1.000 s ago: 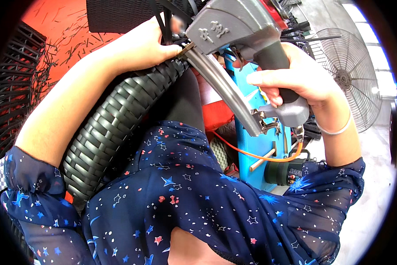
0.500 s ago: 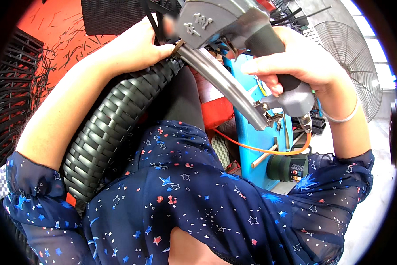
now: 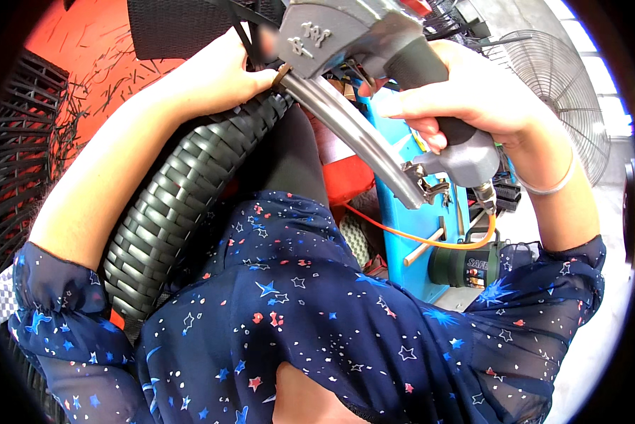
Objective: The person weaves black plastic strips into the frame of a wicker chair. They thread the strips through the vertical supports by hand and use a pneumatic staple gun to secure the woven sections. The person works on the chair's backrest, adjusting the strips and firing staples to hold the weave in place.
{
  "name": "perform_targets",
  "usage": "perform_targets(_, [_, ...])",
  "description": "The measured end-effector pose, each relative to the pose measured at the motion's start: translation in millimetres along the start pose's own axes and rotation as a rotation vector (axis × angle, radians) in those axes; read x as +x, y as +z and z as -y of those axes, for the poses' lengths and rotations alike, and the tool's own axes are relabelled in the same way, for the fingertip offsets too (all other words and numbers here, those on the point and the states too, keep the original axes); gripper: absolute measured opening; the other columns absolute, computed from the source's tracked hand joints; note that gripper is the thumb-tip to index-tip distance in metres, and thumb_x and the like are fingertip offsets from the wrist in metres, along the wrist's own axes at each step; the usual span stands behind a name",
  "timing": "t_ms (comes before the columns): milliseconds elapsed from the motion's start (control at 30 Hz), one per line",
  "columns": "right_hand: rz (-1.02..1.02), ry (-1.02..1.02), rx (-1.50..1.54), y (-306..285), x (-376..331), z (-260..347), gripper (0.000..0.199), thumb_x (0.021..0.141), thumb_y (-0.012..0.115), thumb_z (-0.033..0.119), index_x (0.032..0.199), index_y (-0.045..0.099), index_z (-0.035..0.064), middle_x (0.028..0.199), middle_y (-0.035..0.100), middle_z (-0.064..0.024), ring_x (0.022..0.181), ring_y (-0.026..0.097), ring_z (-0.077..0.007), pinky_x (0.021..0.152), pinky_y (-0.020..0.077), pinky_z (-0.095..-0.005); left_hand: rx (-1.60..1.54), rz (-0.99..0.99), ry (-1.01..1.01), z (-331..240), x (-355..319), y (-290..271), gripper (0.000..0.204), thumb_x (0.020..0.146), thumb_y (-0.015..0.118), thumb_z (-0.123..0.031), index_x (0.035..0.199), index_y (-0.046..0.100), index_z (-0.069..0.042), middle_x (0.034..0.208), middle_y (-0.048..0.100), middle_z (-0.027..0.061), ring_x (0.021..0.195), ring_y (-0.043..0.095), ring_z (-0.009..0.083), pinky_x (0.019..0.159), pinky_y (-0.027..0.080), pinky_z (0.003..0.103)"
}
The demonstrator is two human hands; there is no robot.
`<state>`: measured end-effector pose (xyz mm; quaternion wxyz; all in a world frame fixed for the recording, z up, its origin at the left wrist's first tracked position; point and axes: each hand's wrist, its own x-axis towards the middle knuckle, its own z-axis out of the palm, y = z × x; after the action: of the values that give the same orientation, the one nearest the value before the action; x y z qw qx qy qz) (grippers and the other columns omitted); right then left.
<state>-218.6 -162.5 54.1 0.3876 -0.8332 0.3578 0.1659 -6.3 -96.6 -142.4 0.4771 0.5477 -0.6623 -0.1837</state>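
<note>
A grey pneumatic staple gun [image 3: 360, 134] with a long metal magazine is in my right hand [image 3: 473, 106]. My fingers are closed round its black handle, with the index finger by the trigger. The gun's nose meets the upper end of a black woven rattan piece [image 3: 183, 191], which slants across my lap. My left hand [image 3: 229, 74] grips that upper end, its thumb right beside the nose; the other fingers are mostly hidden. Thin black strips [image 3: 239, 32] rise next to this hand. An orange air hose [image 3: 402, 237] runs from the gun's handle.
A blue board [image 3: 402, 205] lies to the right, with a wooden stick [image 3: 425, 247] and a dark green canister [image 3: 462, 265] by it. A large wire-guarded fan [image 3: 557, 106] stands at the far right. Strip scraps litter the red floor [image 3: 105, 78]; black woven furniture [image 3: 20, 162] is at left.
The staple gun and my right hand have shifted slightly left in the view. My left hand keeps its grip on the rattan piece, and the nose stays beside my thumb.
</note>
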Motion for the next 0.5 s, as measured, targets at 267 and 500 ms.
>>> perform_targets(267, [0.018, -0.061, -0.010, 4.5, 0.4, -8.9, 0.025, 0.084, 0.072, 0.024, 0.073, 0.064, 0.0025, 0.057, 0.057, -0.0024, 0.051, 0.055, -0.0089, 0.052, 0.0434, -0.0248, 0.043, 0.000, 0.000, 2.3, -0.6, 3.2, 0.036, 0.084, 0.071, -0.022, 0.111, 0.064, 0.003, 0.105, 0.068, 0.0181, 0.102, 0.065, 0.0271, 0.093, 0.049, 0.036])
perform_targets(500, [0.019, -0.080, 0.026, 4.0, -0.2, -22.3, 0.023, 0.084, 0.072, 0.024, 0.078, 0.065, 0.0026, 0.059, 0.059, -0.0027, 0.054, 0.057, -0.0095, 0.054, 0.0445, -0.0257, 0.022, 0.006, -0.033, 8.9, 0.3, 4.5, 0.036, 0.085, 0.070, -0.021, 0.109, 0.061, 0.002, 0.103, 0.064, 0.0152, 0.101, 0.062, 0.0252, 0.091, 0.048, 0.035])
